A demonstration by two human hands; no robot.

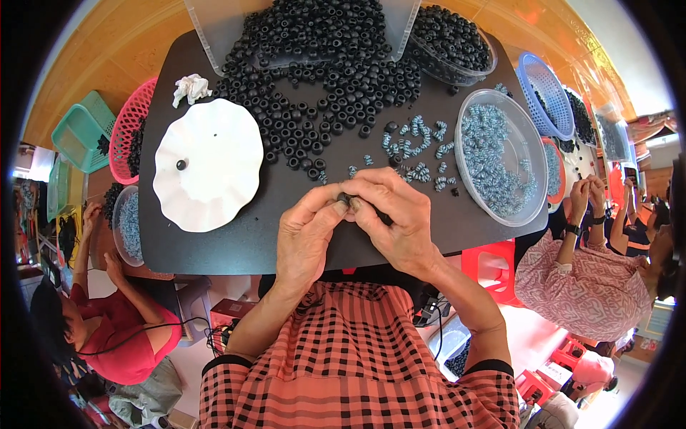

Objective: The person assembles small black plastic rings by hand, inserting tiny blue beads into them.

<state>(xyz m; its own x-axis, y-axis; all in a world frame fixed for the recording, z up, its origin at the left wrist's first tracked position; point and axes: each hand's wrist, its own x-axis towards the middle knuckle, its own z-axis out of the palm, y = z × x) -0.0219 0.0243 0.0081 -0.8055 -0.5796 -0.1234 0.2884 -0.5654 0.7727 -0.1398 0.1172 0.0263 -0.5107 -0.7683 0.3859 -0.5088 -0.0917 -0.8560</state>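
Observation:
My left hand (312,232) and my right hand (394,218) meet above the front edge of the dark table (214,247). Both are closed, thumbs and fingertips pinching a small black rounded piece (344,198) between them. Something dark shows under the right hand's curled fingers; I cannot tell what. Beyond the hands spread many loose black rounded pieces (307,129), hollow at one end. Small blue-grey coils, like springs (411,146), lie scattered just past my right hand. To the left is a white wavy-edged plate (214,193) with one black piece and a tiny dark bit on it.
A clear bin (207,43) of black pieces lies at the back, beside a clear bowl (486,68) of more. A round clear tub (468,171) of coils stands right. Crumpled tissue (191,89) lies back left. Co-workers sit on both sides, near baskets (547,93).

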